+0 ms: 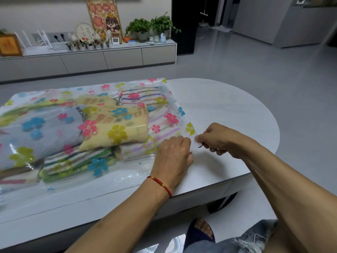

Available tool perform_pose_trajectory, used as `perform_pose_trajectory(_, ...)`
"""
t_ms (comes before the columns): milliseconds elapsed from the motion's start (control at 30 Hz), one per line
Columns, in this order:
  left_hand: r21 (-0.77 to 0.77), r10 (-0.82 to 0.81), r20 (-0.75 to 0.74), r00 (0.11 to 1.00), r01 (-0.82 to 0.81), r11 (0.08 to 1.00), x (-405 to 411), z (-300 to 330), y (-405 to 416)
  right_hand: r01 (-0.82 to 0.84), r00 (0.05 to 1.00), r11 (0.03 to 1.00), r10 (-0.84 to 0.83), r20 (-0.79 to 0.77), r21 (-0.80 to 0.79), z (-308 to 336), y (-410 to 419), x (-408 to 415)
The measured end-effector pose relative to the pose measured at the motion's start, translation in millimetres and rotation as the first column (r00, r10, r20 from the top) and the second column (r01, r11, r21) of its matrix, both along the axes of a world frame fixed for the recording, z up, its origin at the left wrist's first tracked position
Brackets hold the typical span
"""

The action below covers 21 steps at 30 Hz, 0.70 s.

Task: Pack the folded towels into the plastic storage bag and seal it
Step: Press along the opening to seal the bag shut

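Lying flat across the left part of the white table [228,106], the flower-printed plastic storage bag [54,183] is holding the folded towels: a grey towel [40,136] at the left, a yellow towel [116,132] overlapping it in the middle, a green-striped towel [73,161] along the near side, and pastel-striped towels [142,97] at the right and far side. A round white valve [114,93] is sitting on the bag's top film toward the far side. You are working at the bag's near right corner, where both hands are meeting at its right edge. Your left hand [173,157], with a red cord bracelet [160,185] on the wrist, is resting knuckles up on the bag with fingers curled onto the edge. Your right hand [217,138] is pinching that edge between thumb and fingers, with a small dark piece showing below them. Beyond the table, a low cabinet [91,61] is carrying potted plants [151,28] and a framed picture [104,19].
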<state>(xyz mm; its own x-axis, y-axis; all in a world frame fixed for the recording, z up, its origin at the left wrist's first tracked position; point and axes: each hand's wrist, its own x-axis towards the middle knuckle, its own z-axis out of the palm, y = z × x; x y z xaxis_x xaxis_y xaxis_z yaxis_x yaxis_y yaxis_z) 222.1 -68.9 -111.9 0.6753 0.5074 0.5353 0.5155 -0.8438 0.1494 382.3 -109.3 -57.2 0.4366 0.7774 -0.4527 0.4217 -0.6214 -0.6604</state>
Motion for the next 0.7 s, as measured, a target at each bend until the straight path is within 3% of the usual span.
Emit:
perform_pose_trajectory(100, 0.005, 0.017, -0.009, 1.000, -0.017, 1.000, 1, -2, -3, -0.029, 0.995, 0.998, 0.024, -0.098, -0.055, -2, -3, -1)
perform_pose_trajectory(267, 0.018, -0.041, -0.009, 0.999, 0.041, 0.999, 0, 2, -2, -0.046, 0.987, 0.999, 0.042, -0.153, -0.020, -7, -6, 2)
perform_pose_trajectory(700, 0.199, -0.087, -0.136, 0.987, 0.113, 0.973, -80, -1, 26, 0.007, 0.998, 1.000, -0.007, -0.069, -0.003, -9, -13, 11)
